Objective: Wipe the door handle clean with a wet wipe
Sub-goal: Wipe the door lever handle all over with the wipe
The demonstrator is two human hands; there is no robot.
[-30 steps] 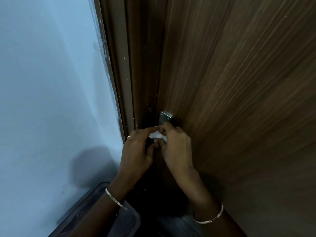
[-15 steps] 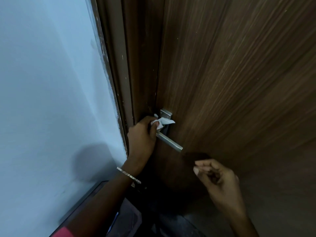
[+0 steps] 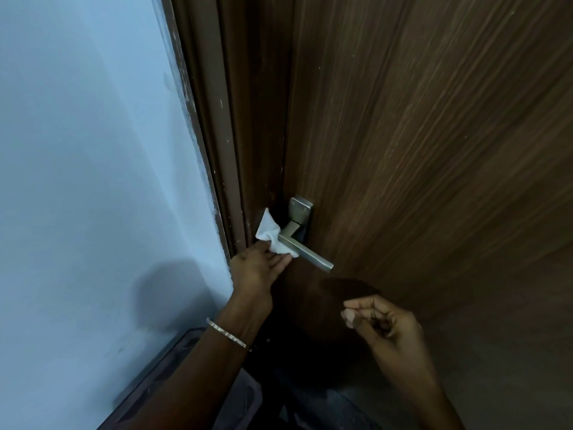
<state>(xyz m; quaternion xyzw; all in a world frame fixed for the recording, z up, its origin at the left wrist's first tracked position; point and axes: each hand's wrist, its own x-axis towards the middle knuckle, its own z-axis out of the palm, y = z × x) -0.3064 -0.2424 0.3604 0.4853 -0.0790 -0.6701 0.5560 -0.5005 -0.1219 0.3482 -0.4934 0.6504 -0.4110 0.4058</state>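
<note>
A silver lever door handle [image 3: 313,255] sticks out from its square metal plate [image 3: 300,209] on the dark wooden door [image 3: 418,135]. A crumpled white wet wipe [image 3: 273,235] lies against the inner end of the lever, near the plate. My left hand [image 3: 257,268] reaches up from below and pinches the wipe between thumb and fingers. My right hand [image 3: 381,324] hovers lower right of the handle, fingers loosely curled, holding nothing and touching nothing. The outer end of the lever is bare.
The brown door frame [image 3: 217,135] runs down just left of the handle, with a pale blue wall [image 3: 86,181] beyond it. A dark skirting strip [image 3: 161,373] meets the floor at the bottom left.
My right hand let go of the wipe and dropped away down and right. The left hand kept the wipe and slid it down from the plate onto the lever's inner end.
</note>
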